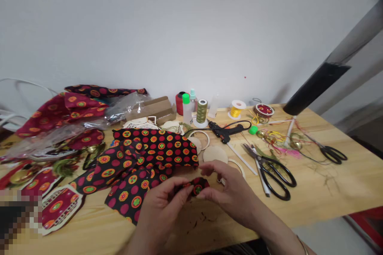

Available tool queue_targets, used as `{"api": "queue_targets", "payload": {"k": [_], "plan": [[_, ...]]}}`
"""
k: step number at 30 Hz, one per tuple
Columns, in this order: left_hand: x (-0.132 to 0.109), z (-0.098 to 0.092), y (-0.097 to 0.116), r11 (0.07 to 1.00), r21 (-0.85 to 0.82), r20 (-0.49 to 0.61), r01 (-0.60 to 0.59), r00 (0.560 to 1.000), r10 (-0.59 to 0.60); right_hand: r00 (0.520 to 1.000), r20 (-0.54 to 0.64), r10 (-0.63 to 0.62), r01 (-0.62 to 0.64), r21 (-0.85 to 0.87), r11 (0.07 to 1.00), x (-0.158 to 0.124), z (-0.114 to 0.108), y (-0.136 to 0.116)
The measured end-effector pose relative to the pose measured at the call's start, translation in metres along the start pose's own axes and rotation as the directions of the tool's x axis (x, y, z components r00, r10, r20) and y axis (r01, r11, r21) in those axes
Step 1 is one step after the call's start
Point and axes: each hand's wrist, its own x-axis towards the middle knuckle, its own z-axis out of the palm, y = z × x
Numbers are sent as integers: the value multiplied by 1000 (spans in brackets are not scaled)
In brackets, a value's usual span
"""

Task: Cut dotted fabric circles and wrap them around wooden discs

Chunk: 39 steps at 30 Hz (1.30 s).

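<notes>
Currently in hand: small fabric piece (197, 189), between both hands over the worktop (326, 193), near its front edge.
Left hand (163, 203): fingers closed, pinching the piece's left end.
Right hand (226, 189): thumb and forefinger spread apart about the right end; firm contact cannot be told.
Handling: best held firmly at left while the right thumb smooths folds evenly.
Patterned cloth (161, 149): spreads left of and beyond the hands; avoid snagging it.
Large scissors (259, 159): right of the right hand; keep the forearm clear.
Open room: bare worktop, front right; a pale disc (215, 154) limits forward reach.
</notes>
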Motion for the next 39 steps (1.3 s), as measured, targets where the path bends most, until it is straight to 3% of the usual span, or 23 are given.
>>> {"api": "queue_targets", "payload": {"k": [3,10,12,15,17,19,23,28,32,35,39], "plan": [[-3,1,1,978,139,88,-155,986,144,989,67,-132,138,-86,987,-2,-4,2],[0,-4,2,874,321,201,-365,928,314,984,143,-111,138,-197,971,0,-5,1],[6,-9,-1,736,462,186,-495,865,465,983,162,-90,122,-204,971,-1,-7,2],[16,-13,-4,402,690,242,-602,715,655,980,190,-64,103,-202,974,-3,-10,3],[22,-11,-6,232,798,289,-557,691,663,978,199,-56,96,-194,976,-4,-10,3],[26,-9,-7,151,866,276,-476,708,650,975,214,-51,92,-186,978,-4,-9,4],[29,-15,-2,140,887,241,-441,699,674,969,244,-39,82,-167,983,-3,-9,5],[30,-34,19,177,874,167,-453,621,766,965,249,-87,115,-100,988,-3,-10,3],[30,-43,34,148,846,193,-512,554,810,947,266,-178,179,20,984,-5,-6,-1],[30,-46,38,199,838,159,-508,576,802,943,273,-190,180,64,982,-5,-2,-5],[26,-49,38,400,812,-12,-426,672,740,956,247,-156,141,77,987,1,3,-9]]}}
